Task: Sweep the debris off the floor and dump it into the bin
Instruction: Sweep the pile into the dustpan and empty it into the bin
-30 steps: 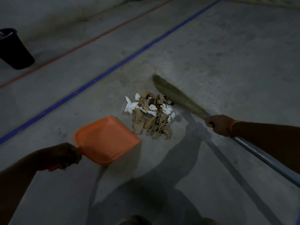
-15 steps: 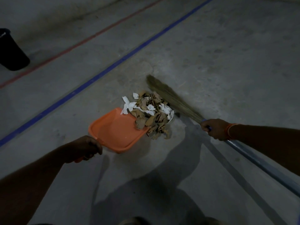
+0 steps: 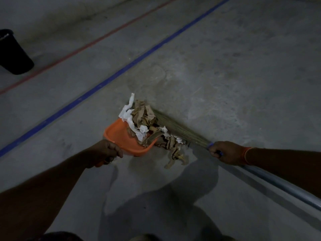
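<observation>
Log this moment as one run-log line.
left hand: grips orange dustpan | right hand: grips broom | debris: partly in pan, some on floor | bin: far left

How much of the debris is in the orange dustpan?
Only part. White paper and brown scraps lie across the orange plastic dustpan; other brown scraps remain on the grey concrete floor beside it.
</observation>
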A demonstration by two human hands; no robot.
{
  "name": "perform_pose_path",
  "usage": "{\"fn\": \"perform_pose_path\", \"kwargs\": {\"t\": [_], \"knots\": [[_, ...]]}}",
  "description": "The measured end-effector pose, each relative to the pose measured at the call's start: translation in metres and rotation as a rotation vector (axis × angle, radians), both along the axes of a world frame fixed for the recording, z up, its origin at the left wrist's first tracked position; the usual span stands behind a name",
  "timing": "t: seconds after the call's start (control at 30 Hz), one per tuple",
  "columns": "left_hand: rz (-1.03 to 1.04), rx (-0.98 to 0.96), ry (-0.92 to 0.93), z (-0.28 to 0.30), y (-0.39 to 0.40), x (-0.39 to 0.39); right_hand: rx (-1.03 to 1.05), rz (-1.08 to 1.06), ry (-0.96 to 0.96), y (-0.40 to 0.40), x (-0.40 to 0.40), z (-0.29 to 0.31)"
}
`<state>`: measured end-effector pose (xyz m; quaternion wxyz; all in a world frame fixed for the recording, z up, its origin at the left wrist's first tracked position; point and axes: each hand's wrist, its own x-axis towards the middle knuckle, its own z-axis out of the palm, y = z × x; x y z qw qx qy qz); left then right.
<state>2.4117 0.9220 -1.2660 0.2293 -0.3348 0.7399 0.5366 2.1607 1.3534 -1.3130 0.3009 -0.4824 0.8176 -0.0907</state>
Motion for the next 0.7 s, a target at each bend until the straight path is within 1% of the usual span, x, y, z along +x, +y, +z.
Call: {"fn": "perform_pose_path", "kwargs": {"t": [0.23,0.5,0.7], "knots": [[0.027,-0.004,0.006,-0.003,0.001,-0.005,-0.038,-0.010,-0.034,-0.008,0.009,0.000],[0.066,-0.005,0.066,-0.009,0.000,-0.010,-0.042,-0.027,-0.061,-0.014,0.018,0.006],[0.123,-0.068,0.123,-0.009,-0.007,-0.004,-0.078,-0.019,-0.051,-0.007,0.026,0.009]]}}
